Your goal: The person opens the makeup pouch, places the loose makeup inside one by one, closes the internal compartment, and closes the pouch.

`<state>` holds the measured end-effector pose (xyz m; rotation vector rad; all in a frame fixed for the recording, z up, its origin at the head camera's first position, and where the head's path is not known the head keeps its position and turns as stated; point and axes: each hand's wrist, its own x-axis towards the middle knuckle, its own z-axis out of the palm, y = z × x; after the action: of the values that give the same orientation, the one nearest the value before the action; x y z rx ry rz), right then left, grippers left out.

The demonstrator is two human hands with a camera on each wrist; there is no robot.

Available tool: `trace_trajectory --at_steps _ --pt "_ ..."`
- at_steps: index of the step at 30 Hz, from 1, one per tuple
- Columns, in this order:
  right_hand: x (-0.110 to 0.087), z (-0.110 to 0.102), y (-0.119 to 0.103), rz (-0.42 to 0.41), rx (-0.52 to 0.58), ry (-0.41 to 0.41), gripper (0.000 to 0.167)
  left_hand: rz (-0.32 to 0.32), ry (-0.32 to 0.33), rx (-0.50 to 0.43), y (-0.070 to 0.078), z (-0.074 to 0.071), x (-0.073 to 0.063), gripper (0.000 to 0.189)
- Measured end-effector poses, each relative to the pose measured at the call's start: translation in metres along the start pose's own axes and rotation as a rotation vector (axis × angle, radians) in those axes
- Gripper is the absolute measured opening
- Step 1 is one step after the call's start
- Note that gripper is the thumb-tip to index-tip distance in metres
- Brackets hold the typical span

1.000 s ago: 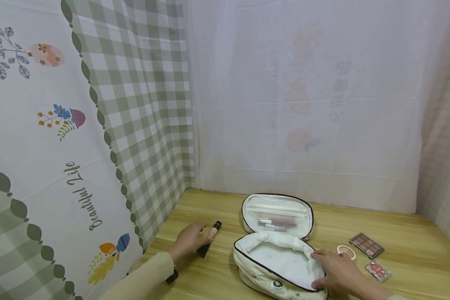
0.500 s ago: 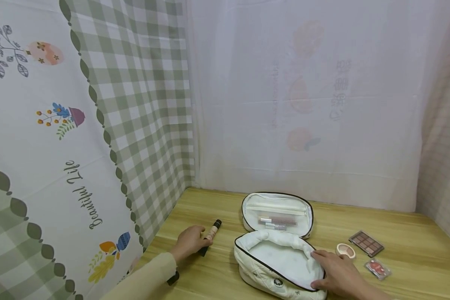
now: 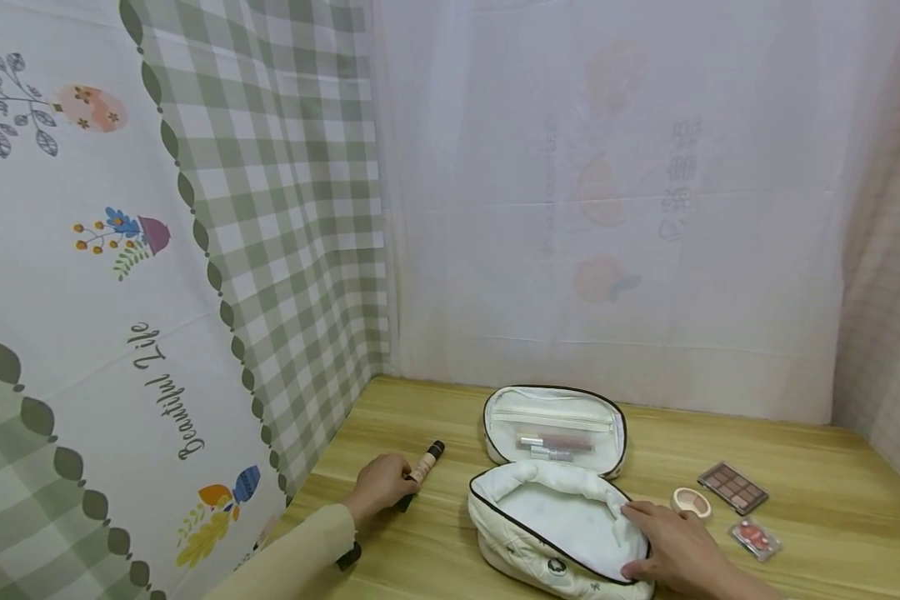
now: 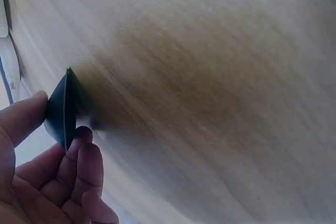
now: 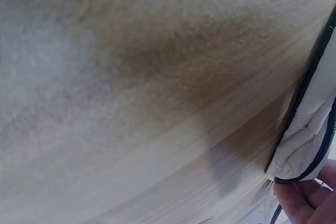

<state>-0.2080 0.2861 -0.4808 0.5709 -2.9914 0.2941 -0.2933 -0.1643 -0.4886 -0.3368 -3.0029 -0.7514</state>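
On the left of the table, my left hand (image 3: 381, 483) pinches a beige and black cosmetic tube (image 3: 426, 463) lying at a slant, its black cap pointing away. Up close in the left wrist view, the thumb and fingers are on either side of the tube's flat dark end (image 4: 64, 111). An unzipped cream quilted makeup bag (image 3: 525, 542) stands in the middle with its lid (image 3: 555, 407) folded back. My right hand (image 3: 678, 542) grips the bag's right rim, thumb outside; the right wrist view shows fingertips (image 5: 291, 200) at the dark-piped edge.
Slim cosmetic tubes (image 3: 558, 444) show behind the lid's clear pocket. Right of the bag lie an eyeshadow palette (image 3: 733, 488), a round compact (image 3: 692, 502) and a small clear case with red contents (image 3: 755, 540). A black object (image 3: 348, 557) is partly hidden by the left sleeve.
My left hand has shifted slightly right and its fingers have drawn in around the tube. The right hand stays on the bag's rim.
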Motion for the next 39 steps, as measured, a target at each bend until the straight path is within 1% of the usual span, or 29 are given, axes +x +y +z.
trace_trajectory --at_steps 4,7,13,15,21,24,27,29,31,34,36,39 --pt "-0.001 0.001 0.000 -0.010 -0.011 0.014 0.086 0.001 0.002 0.003 -0.001 0.000 0.000 0.012" --pt "-0.001 0.001 0.000 -0.018 -0.019 0.021 0.085 0.018 0.010 0.006 -0.002 -0.001 0.001 0.010" --pt "0.000 0.001 0.001 -0.030 -0.023 0.017 0.085 0.047 0.037 -0.051 -0.004 -0.006 0.002 0.012" --pt "0.000 0.001 0.001 -0.037 -0.030 0.019 0.085 0.046 0.045 -0.070 -0.004 -0.008 0.002 0.014" --pt "0.001 0.001 0.003 -0.045 -0.039 0.016 0.085 0.007 0.061 -0.130 -0.003 -0.014 0.005 0.012" --pt "0.001 0.000 0.002 -0.043 -0.035 0.013 0.085 0.007 0.071 -0.147 -0.003 -0.016 0.007 0.015" --pt "0.002 -0.001 0.002 -0.042 -0.036 0.011 0.085 -0.006 0.071 -0.189 -0.004 -0.017 0.010 0.018" --pt "0.002 -0.001 0.001 -0.039 -0.035 0.007 0.085 -0.003 0.083 -0.213 -0.005 -0.018 0.013 0.021" --pt "0.002 -0.002 0.001 -0.035 -0.033 0.003 0.085 0.016 0.092 -0.224 -0.004 -0.019 0.017 0.021" --pt "0.002 -0.003 0.001 -0.027 -0.021 -0.009 0.085 0.056 0.108 -0.216 -0.001 -0.021 0.022 0.023" --pt "0.003 -0.003 0.001 -0.023 -0.014 -0.018 0.085 0.079 0.114 -0.211 0.004 -0.023 0.024 0.024" --pt "0.003 -0.003 0.001 -0.022 -0.010 -0.027 0.085 0.098 0.114 -0.241 0.013 -0.025 0.027 0.026"
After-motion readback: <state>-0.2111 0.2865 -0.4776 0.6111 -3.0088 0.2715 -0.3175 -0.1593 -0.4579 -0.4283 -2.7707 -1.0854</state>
